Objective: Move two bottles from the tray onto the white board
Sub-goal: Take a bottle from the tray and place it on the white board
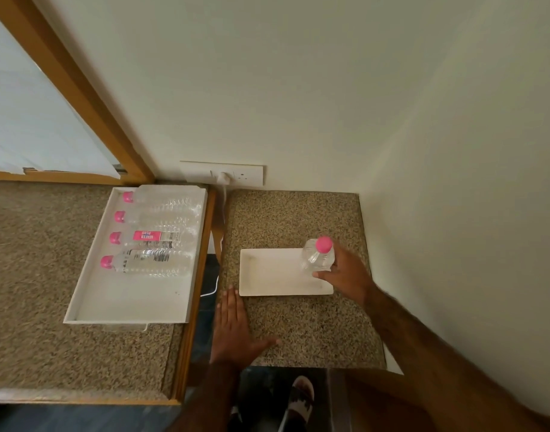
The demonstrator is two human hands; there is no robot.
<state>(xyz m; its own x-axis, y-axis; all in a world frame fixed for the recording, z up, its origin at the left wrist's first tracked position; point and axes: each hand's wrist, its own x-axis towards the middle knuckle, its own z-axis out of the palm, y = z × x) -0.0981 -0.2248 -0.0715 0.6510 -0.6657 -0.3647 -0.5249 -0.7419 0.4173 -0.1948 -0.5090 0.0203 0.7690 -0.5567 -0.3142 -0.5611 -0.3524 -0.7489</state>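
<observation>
Right hand is gripping an upright pink-capped bottle, grip closed around its body, bottle standing on the white board at the board's 2 o'clock corner. Left hand is lying flat, grip open, on the speckled surface at the board's 7 o'clock. White tray at 9 o'clock is holding four bottles lying on their sides, caps pointing left

Five bottles total, all pink-capped: four lying in tray at 9 o'clock, one bottle upright on white board at 3 o'clock. One tray. One board. Two hands: left hand, right hand.
</observation>
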